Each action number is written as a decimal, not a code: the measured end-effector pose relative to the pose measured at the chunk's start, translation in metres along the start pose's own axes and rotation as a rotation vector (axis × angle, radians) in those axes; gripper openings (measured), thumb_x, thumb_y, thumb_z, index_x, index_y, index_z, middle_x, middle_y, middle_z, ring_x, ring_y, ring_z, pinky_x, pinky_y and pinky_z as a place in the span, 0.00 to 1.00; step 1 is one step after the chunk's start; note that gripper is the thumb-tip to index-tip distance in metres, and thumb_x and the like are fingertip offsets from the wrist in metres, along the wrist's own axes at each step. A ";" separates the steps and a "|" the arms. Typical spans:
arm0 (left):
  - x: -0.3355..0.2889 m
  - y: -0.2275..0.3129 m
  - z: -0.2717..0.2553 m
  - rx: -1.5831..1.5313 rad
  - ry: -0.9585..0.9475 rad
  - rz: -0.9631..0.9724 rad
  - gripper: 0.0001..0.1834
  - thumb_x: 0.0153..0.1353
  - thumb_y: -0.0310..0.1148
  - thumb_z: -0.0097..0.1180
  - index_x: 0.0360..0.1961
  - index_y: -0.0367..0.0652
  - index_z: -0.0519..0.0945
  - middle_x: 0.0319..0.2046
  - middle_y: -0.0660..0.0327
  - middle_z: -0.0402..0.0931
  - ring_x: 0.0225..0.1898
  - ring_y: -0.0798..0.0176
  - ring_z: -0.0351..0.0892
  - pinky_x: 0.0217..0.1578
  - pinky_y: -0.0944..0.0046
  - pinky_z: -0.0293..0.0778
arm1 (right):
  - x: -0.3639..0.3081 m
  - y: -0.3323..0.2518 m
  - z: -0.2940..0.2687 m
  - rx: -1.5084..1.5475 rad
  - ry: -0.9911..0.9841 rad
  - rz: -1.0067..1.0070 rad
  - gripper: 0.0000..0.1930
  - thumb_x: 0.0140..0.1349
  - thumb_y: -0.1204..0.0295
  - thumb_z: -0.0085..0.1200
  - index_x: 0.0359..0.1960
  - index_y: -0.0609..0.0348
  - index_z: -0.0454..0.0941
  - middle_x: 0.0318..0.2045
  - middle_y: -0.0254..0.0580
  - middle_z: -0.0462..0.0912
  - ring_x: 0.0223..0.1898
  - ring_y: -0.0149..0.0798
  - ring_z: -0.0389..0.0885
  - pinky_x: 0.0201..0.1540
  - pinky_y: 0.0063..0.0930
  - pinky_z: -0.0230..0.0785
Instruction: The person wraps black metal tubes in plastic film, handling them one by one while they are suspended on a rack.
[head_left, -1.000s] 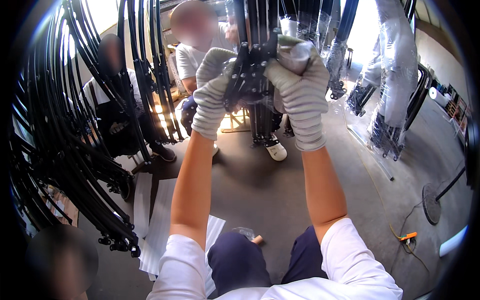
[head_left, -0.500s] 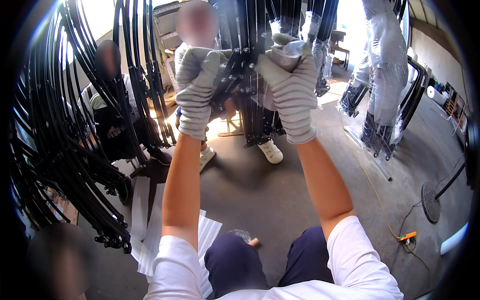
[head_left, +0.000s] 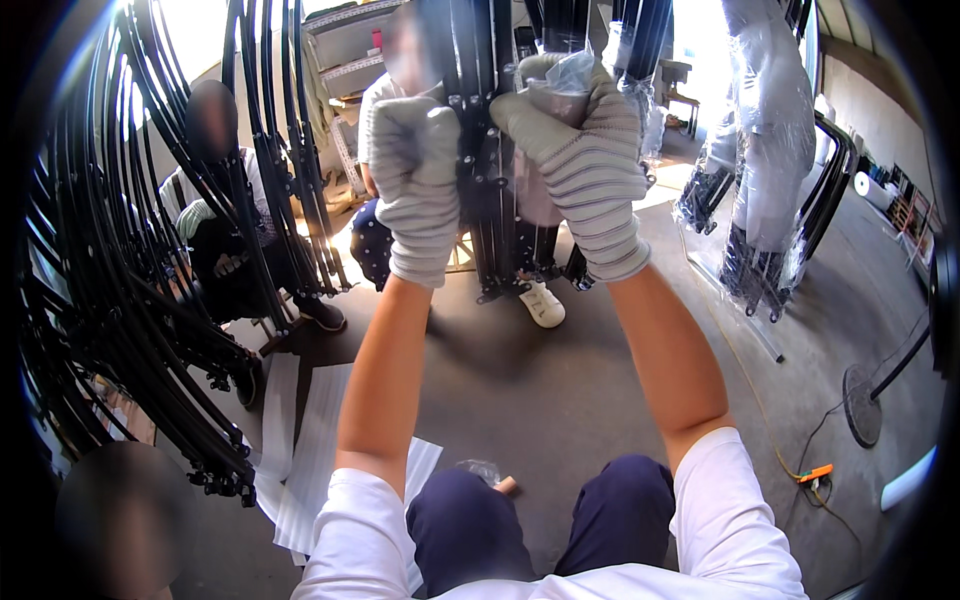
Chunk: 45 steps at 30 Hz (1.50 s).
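Observation:
Both my hands wear pale knitted gloves and are raised in front of a bundle of black metal tubes (head_left: 480, 60) that hangs upright. My right hand (head_left: 592, 165) is closed round a roll of clear plastic film (head_left: 558, 98), on the bundle's right side. Just left of the tubes, my left hand (head_left: 418, 185) is balled up with its knuckles toward me. Whatever its fingers may hold is hidden. Dark joints with bolts show between the two hands.
Black tube frames (head_left: 130, 300) hang in dense rows at the left. Film-wrapped bundles (head_left: 770, 150) hang at the right. One person (head_left: 385, 110) is behind the tubes, another (head_left: 215, 200) sits at left. White foam sheets (head_left: 310, 440) and an orange power strip (head_left: 815, 473) lie on the floor.
My left hand has moved right and slightly down, and my right hand has shifted slightly. The tube bundle has turned upright between them. The person behind has shifted.

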<state>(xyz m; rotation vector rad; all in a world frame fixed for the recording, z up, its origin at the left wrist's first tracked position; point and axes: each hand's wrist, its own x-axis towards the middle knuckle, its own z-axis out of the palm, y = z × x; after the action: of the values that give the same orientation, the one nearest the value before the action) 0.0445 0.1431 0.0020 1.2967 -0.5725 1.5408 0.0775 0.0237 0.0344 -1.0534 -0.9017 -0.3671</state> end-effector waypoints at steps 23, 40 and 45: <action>0.046 -0.033 -0.034 -0.313 -0.609 -0.677 0.11 0.56 0.33 0.45 0.37 0.39 0.74 0.31 0.61 0.75 0.29 0.69 0.75 0.29 0.73 0.73 | 0.004 0.019 -0.019 -0.599 -0.102 -0.696 0.24 0.48 0.66 0.54 0.42 0.67 0.59 0.19 0.36 0.66 0.22 0.32 0.66 0.25 0.26 0.61; 0.034 -0.040 -0.068 -0.319 -0.312 -0.731 0.19 0.52 0.37 0.47 0.43 0.36 0.68 0.34 0.59 0.73 0.30 0.71 0.75 0.28 0.77 0.73 | 0.006 0.042 0.033 -0.476 0.138 -0.412 0.17 0.49 0.80 0.48 0.42 0.61 0.61 0.31 0.44 0.72 0.23 0.36 0.74 0.26 0.27 0.68; 0.037 -0.017 -0.059 -0.291 -0.232 -0.562 0.19 0.53 0.34 0.46 0.45 0.37 0.65 0.36 0.58 0.72 0.32 0.70 0.74 0.30 0.76 0.73 | 0.022 0.046 0.054 -0.294 0.243 -0.605 0.04 0.51 0.74 0.49 0.28 0.59 0.71 0.22 0.36 0.75 0.24 0.32 0.74 0.26 0.23 0.66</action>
<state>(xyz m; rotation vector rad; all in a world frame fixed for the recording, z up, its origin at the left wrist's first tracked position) 0.0361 0.2131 0.0135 1.2767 -0.4979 0.8216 0.0957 0.0955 0.0345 -0.9554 -0.9506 -1.1375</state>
